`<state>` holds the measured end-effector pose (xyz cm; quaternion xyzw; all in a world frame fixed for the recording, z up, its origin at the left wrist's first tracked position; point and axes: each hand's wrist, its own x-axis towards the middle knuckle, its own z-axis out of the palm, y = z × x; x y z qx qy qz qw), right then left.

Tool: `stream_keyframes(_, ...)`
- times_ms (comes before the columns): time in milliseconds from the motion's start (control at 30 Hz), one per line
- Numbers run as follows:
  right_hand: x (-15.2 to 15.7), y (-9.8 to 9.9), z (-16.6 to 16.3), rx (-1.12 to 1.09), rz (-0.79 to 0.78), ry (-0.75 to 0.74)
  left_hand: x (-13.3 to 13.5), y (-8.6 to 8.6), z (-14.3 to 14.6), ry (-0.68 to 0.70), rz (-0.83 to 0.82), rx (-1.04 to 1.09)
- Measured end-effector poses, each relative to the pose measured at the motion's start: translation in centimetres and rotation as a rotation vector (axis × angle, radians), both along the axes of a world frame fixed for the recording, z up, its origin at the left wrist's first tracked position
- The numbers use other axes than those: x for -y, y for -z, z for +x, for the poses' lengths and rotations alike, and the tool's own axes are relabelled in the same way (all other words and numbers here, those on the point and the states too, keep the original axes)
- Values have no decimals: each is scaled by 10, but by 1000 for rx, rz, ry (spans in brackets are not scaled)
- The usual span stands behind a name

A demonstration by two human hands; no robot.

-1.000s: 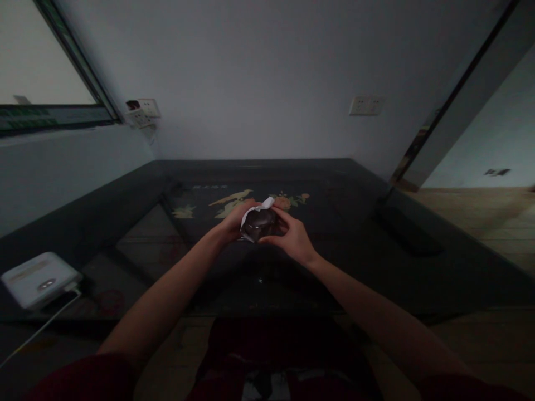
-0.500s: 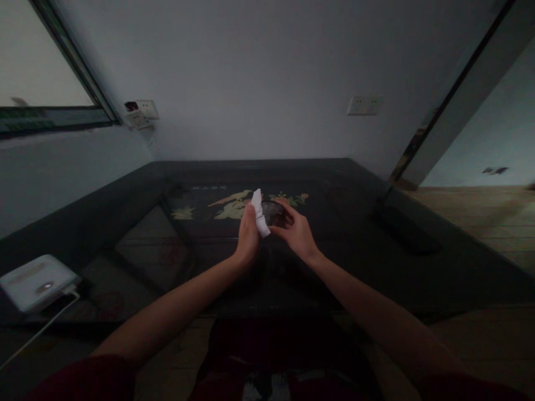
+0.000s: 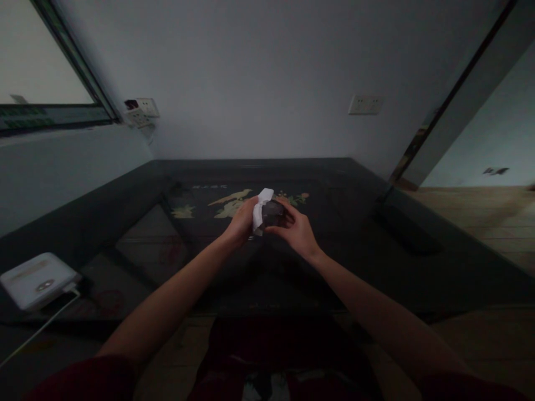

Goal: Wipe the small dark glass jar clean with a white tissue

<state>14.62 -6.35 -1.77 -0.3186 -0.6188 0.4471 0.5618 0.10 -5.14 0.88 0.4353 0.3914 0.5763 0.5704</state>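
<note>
My right hand (image 3: 297, 227) grips a small, dark, see-through cup-like object (image 3: 273, 213) from its right side, thumb below and fingers above. Pressed against the left side of that object is a crumpled white tissue (image 3: 259, 210), held in my left hand (image 3: 242, 220). The left fingers are mostly hidden behind the tissue. Both hands are close together above the dark glossy table (image 3: 343, 262). The dim light blurs the exact shape of the dark object.
A white box-shaped device (image 3: 39, 278) with a white cable (image 3: 42, 328) stands at the table's left. On the right lies a long dark object (image 3: 407, 229). A flower-and-bird picture (image 3: 232, 205) decorates the tabletop. Wall sockets (image 3: 365, 104) are at the back.
My left hand has shifted slightly left and turned, and the tissue has wrapped more around the dark object's left side. My right hand has stayed almost still.
</note>
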Motion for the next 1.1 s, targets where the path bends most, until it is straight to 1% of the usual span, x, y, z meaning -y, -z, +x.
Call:
stream_keyframes(133, 3, -1, -1, 48, 29, -26, -6, -9, -7, 215, -87, 29)
stream_keyframes(233, 5, -4, 0, 96, 42, -53, -11, -7, -9, 298, -121, 69)
stream_keyframes(300, 5, -5, 1, 120, 43, -83, -13, -4, -10, 316, -145, 120)
stream_keyframes(433, -1, -7, 5, 151, 85, -109, -14, 2, -8, 299, -197, 217)
stream_keyframes(600, -11, -8, 12, 170, 147, -97, -11, 2, 0, 340, -201, 290)
stream_keyframes(667, -13, -7, 14, 202, 164, -65, -10, 1, 2, 318, -211, 302)
stream_keyframes(767, -16, -5, 16, 275, 202, 45, -10, 3, 3, 250, -228, 305)
stream_keyframes(867, -19, -2, 18, 309, 179, 136, -9, 5, 4, 191, -218, 327)
stream_keyframes(967, -22, 2, 18, 265, 142, 196, -6, 6, 8, 149, -225, 384)
stream_keyframes(1100, -22, 7, 15, 184, 85, 193, -1, 4, 13, 94, -266, 479)
